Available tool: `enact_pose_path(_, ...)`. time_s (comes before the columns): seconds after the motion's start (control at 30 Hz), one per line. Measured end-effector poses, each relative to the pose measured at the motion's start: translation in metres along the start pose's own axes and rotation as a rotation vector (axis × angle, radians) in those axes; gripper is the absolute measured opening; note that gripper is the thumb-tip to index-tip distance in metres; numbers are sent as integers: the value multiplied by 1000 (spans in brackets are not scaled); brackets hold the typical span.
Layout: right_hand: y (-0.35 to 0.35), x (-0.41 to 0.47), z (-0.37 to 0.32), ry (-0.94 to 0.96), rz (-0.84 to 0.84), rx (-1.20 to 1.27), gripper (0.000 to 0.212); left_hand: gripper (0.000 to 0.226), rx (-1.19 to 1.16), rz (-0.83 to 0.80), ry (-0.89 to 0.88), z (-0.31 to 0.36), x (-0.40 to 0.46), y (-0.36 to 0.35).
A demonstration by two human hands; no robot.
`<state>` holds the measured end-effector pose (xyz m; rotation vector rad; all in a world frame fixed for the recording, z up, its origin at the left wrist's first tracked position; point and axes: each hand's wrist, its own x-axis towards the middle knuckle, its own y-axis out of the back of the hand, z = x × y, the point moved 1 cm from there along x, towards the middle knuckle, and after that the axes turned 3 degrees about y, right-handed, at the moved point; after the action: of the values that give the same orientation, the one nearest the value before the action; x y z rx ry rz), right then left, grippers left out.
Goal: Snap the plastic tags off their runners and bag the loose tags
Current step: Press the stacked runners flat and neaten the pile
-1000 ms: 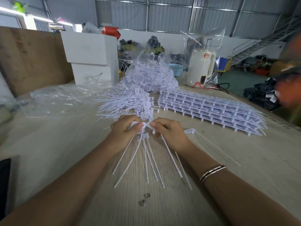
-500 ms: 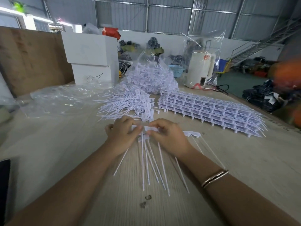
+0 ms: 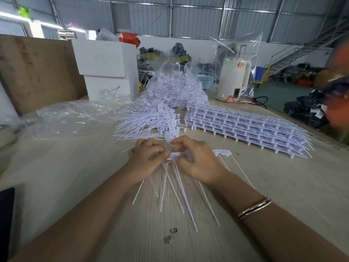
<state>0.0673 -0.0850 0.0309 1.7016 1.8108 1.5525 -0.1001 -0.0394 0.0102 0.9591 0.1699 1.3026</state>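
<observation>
My left hand (image 3: 146, 160) and my right hand (image 3: 199, 162) meet at the middle of the table and pinch the head end of a strip of white plastic tags (image 3: 174, 188), whose thin tails fan toward me. The right end of the strip (image 3: 222, 152) sticks out past my right hand. Just beyond my hands lies a pile of loose tags (image 3: 149, 122). Behind it stands a clear bag full of tags (image 3: 175, 91). A stack of uncut tag runners (image 3: 245, 127) lies to the right.
Empty clear bags (image 3: 71, 118) lie at the left. Two white boxes (image 3: 105, 72) and a brown board (image 3: 35, 72) stand behind them. A white kettle in plastic (image 3: 234, 80) stands at the back right. A dark device (image 3: 6, 220) lies at the left edge.
My hands have slid slightly away from me with the tag strip, and the tails have drawn closer together. The strip's right end now pokes out beside my right hand.
</observation>
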Motion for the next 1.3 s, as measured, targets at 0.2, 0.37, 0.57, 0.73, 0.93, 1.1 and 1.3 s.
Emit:
enact_pose_path(0.2,7,-2,13,-73,-37,-293,23,15,-54,1,26,-2,3,1)
enact_pose_path(0.37,-1,-1,7,-18,4,-291,27,12,-111,-26,-16,-2,2,3)
enact_pose_path(0.57,-3,0,10,-97,-1,89,21,10,-96,-19,-85,3,-1,6)
enact_pose_path(0.73,-9,3,8,-202,62,406,27,11,-274,-20,-31,3,-2,6)
enact_pose_path(0.93,9,-3,32,-247,150,186,9,19,-182,101,185,-1,-1,10)
enact_pose_path(1.1,-7,1,10,-65,111,-90,36,53,140,175,7,7,-1,2)
enact_pose_path(1.3,-5,0,3,64,37,-151,43,35,40,17,-68,8,-3,3)
